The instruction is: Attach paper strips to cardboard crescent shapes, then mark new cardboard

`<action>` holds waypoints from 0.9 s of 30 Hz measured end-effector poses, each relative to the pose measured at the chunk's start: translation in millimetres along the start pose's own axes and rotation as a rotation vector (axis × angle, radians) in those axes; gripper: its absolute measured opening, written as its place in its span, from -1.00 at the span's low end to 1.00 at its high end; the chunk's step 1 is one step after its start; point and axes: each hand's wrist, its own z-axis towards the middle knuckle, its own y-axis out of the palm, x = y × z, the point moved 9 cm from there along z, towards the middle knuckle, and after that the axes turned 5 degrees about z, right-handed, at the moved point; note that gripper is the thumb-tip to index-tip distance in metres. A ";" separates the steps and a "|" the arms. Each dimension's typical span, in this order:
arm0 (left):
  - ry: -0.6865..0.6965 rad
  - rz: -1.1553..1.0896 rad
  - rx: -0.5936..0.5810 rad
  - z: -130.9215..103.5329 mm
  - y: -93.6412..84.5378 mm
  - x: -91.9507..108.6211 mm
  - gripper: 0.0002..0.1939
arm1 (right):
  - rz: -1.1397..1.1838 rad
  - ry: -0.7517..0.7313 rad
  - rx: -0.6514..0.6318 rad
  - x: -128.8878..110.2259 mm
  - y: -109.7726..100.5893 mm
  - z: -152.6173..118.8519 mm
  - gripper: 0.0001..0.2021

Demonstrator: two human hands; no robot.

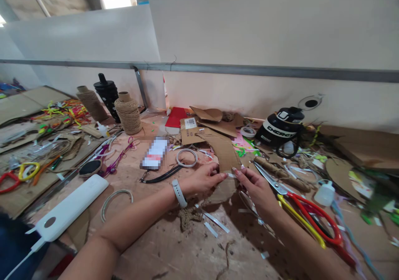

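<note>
My left hand [207,179] and right hand [257,186] meet in front of me, fingertips pinched on the curved cardboard piece [225,150] from its two sides, with a narrow white strip [231,175] lying across it between my thumbs. Neither hand is clearly nearer; they grip it almost opposite each other. The cardboard's long axis runs away from me beyond my fingers, its far end bending to the left; the strip sits crosswise to that. Just right of my right hand rest the red-handled scissors [282,188], blades pointing away; farther right stands a small glue bottle [325,193].
</note>
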 end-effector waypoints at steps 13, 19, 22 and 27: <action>-0.024 0.011 -0.074 1.2 1.6 -9.0 -0.84 | -0.026 -0.015 -0.001 4.1 -0.8 -0.7 -0.61; -0.025 0.100 -0.002 3.9 -4.5 -9.4 -0.67 | -0.045 -0.023 0.002 4.5 -0.8 -1.1 -0.61; -0.033 0.062 -0.002 3.0 -3.5 -8.2 -0.64 | 0.009 -0.002 0.003 4.0 -0.1 -1.9 -0.62; -0.033 -0.126 -0.120 -1.8 7.0 -1.4 -0.58 | 0.081 0.033 0.038 -0.1 -0.5 -3.1 -0.61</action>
